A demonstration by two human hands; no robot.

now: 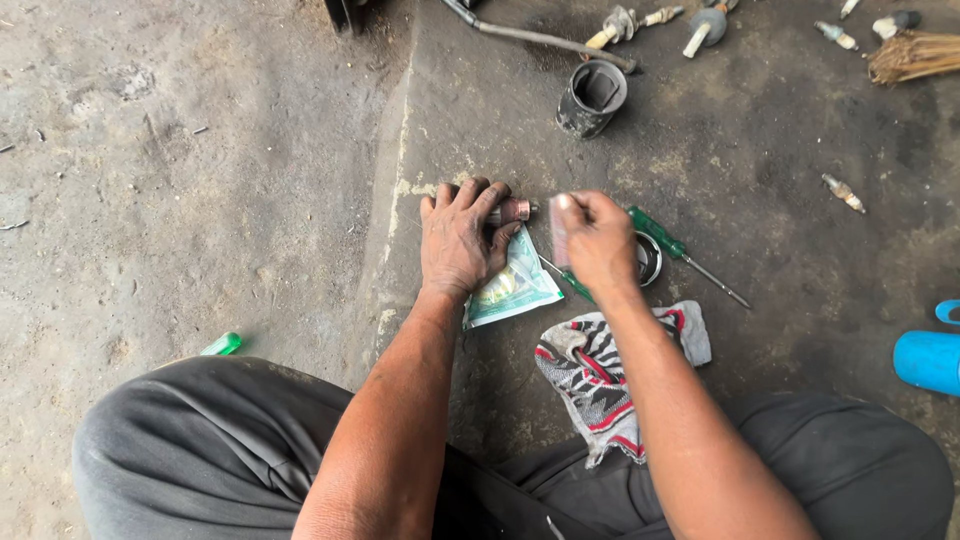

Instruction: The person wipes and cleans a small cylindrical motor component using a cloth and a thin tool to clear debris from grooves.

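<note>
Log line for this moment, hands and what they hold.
left hand: presses small metal cylinder on packet | right hand: grips flat strip | near: green screwdriver, rag

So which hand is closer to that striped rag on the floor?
Right. The right hand is just above the striped rag, its forearm crossing over it; the left hand sits further left, on a pale green packet.

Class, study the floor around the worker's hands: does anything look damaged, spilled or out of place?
Yes. The black cylindrical container looks dented and grimy, and small spark plugs lie scattered on the stained concrete floor. A striped rag lies crumpled by the knees.
</note>
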